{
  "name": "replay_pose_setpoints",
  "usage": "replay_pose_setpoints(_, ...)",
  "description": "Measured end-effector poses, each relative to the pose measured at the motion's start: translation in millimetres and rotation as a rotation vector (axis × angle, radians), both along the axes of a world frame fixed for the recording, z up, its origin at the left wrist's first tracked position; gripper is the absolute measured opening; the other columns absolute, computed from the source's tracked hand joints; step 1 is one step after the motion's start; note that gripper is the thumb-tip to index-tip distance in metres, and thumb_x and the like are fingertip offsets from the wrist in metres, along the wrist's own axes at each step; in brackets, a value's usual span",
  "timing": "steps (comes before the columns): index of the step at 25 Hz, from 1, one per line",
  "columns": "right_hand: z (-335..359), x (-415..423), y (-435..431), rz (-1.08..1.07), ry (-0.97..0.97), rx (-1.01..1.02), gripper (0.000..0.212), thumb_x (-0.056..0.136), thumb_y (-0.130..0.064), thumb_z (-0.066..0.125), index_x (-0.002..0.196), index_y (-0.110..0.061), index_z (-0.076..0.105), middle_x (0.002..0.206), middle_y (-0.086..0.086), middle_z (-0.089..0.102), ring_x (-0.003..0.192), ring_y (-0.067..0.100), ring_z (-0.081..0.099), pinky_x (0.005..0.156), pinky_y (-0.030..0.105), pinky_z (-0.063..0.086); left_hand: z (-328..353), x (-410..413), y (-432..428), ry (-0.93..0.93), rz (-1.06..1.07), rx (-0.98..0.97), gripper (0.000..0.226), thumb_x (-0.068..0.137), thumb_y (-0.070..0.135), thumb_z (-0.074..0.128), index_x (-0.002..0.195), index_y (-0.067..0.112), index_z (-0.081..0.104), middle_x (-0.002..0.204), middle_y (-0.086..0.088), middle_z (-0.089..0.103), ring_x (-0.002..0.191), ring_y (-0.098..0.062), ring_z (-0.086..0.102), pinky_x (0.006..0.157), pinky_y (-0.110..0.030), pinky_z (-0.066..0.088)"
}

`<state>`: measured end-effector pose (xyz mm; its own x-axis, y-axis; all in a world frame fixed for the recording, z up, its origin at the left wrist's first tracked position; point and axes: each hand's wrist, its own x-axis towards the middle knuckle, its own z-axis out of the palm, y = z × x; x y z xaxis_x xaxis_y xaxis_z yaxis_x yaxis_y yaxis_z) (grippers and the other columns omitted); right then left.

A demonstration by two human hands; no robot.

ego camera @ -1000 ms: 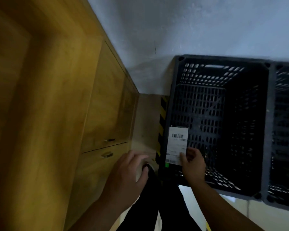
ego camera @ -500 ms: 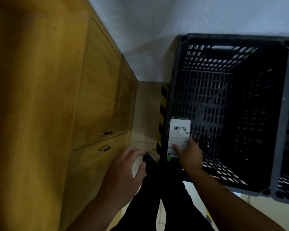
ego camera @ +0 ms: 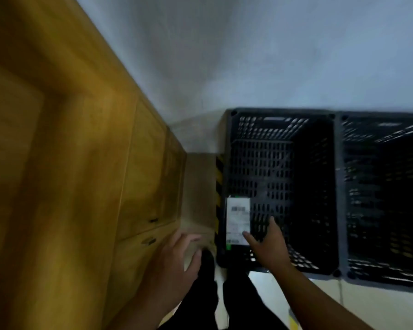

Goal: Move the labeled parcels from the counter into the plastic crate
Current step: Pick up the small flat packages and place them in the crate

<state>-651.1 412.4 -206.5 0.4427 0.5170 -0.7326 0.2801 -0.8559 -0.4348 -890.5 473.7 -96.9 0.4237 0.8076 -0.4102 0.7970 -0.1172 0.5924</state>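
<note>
Labeled parcel (ego camera: 237, 220) (white barcode label facing up) inside black plastic crate (ego camera: 281, 111), against left wall at near corner. Right hand (ego camera: 268, 246) in crate, fingers straight and spread, one tip touching label edge. Left hand (ego camera: 174, 260) empty, fingers loosely spread, beside wooden cabinet (ego camera: 148, 175).

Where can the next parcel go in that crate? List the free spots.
Free: crate floor beyond the parcel up to the far wall; the right half looks bare but is dark. Crowded: the near-left corner, with the parcel and the right hand.
</note>
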Motion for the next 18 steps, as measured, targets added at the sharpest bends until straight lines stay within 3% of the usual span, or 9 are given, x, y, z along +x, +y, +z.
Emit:
replay_pose_setpoints(4,94,41,-38,-0.077,-0.062,0.014,0.096,0.087,-0.049,0.074,0.158,-0.009,0.025,0.159,0.007,0.04,0.142,0.027,0.043,0.114,0.038,0.038,42,18,16,-0.083,-0.161,0.084,0.019,0.095,0.043,0.055,0.111,0.051,0.052,0.113,0.034,0.044,0.107,0.013,0.047,0.083,-0.009,0.039)
replay_pose_setpoints(8,172,64,-101,-0.237,-0.116,0.065,0.08,0.092,-0.046,0.07,0.156,-0.019,0.031,0.154,-0.002,0.046,0.136,0.022,0.049,0.107,0.032,0.042,71,56,26,-0.124,-0.34,0.193,0.019,0.093,0.036,0.061,0.11,0.041,0.059,0.107,0.023,0.049,0.105,-0.003,0.055,0.088,-0.021,0.044)
replay_pose_setpoints(13,247,73,-177,-0.375,-0.281,0.25,0.081,0.089,-0.055,0.069,0.156,-0.03,0.031,0.157,-0.012,0.041,0.14,0.012,0.044,0.109,0.023,0.039,119,147,-1,-0.205,-0.603,0.203,0.025,0.1,0.047,0.051,0.125,0.044,0.051,0.116,0.03,0.042,0.114,0.004,0.046,0.095,-0.017,0.04)
replay_pose_setpoints(18,300,112,-237,-0.418,-0.506,0.443,0.076,0.091,-0.062,0.062,0.155,-0.037,0.03,0.158,-0.021,0.035,0.145,0.006,0.035,0.121,0.036,0.03,158,238,-67,-0.262,-0.787,0.272,0.029,0.1,0.051,0.046,0.128,0.046,0.048,0.118,0.036,0.039,0.115,0.007,0.044,0.098,-0.018,0.039)
